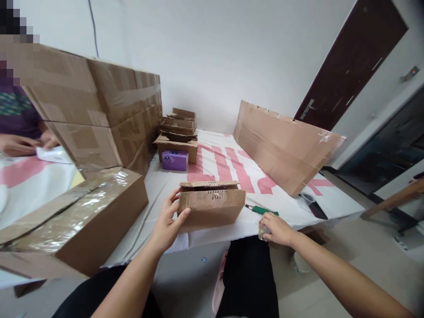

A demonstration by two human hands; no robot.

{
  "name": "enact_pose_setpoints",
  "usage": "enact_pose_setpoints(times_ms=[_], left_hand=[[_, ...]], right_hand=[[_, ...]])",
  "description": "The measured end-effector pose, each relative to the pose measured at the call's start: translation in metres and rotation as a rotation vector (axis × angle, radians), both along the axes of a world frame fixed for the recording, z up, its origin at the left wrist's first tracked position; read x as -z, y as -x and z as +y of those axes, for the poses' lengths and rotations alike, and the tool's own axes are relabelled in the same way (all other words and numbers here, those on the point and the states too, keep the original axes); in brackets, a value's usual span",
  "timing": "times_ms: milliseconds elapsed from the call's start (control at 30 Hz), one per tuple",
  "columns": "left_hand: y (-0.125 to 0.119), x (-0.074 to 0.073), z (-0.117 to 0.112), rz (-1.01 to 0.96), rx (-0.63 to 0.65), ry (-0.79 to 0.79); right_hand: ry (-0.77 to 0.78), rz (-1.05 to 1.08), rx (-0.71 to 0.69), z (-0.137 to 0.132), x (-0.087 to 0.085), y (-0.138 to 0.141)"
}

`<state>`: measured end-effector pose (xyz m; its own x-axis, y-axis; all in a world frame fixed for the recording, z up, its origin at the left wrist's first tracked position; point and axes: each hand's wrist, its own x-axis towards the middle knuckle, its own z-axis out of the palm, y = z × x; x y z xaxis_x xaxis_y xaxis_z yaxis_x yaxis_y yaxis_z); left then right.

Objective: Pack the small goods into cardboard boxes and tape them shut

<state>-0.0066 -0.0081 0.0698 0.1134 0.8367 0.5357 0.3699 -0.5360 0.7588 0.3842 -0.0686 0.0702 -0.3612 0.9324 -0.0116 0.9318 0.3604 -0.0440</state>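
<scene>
My left hand grips the left end of a small cardboard box, thumb on the near side and fingers around the far side. The box stands near the table's front edge, its top flaps slightly apart, with torn marks along the upper edges. My right hand is closed on a small, yellowish, see-through crumpled piece at the table edge; it looks like packing tape, though the fingers partly cover it. Just beyond that hand lies a green box cutter, blade pointing left toward the box.
Large taped cartons are stacked at left, with a long taped carton in front. A purple tissue pack stands before open boxes. A cardboard panel and a tape roll are at right. Another person's hands work far left.
</scene>
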Motion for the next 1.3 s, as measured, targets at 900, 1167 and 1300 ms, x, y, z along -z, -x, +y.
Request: enact_pose_setpoints(times_ms=[900,1167,1300], left_hand=[[-0.006,0.001,-0.004,-0.044,-0.184,-0.070],[0.002,-0.010,-0.018,-0.152,0.016,-0.132],[0.004,-0.016,-0.020,-0.182,0.135,-0.167]], right_hand=[[-0.339,0.386,-0.282,0.060,-0.076,0.116],[-0.193,0.654,-0.275,0.052,-0.089,0.111],[0.018,0.686,-0.246,0.040,-0.090,0.115]])
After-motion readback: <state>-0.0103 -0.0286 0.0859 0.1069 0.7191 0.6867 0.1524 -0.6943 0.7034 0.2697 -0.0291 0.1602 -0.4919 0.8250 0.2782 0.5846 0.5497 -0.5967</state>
